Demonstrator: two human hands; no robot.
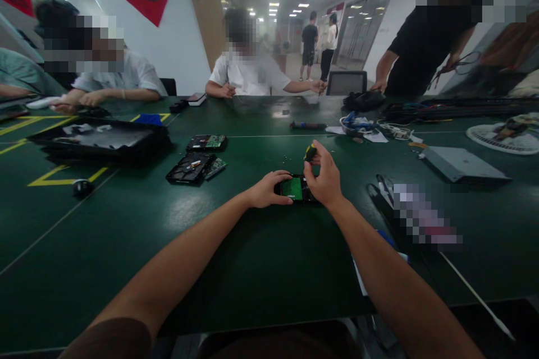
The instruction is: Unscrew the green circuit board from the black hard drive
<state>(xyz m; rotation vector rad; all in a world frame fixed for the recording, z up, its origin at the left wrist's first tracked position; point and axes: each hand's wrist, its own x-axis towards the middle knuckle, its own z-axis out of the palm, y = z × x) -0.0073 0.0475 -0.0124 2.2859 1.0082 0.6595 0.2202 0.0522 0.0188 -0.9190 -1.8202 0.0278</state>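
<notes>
At twelve o'clock, one green-boarded unit (292, 188) is clasped by the left hand (267, 189), one yellow-and-black handle (310, 153) is pinched by the right hand (325, 178), and there, at eleven, two black cases (181, 170) are seen!

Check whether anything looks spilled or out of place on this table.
A few tiny loose pieces, too small to identify, lie scattered on the green table just beyond the left hand, where they might get lost. At lower right, a white cord trails past the table's near edge, so it could snag.
</notes>
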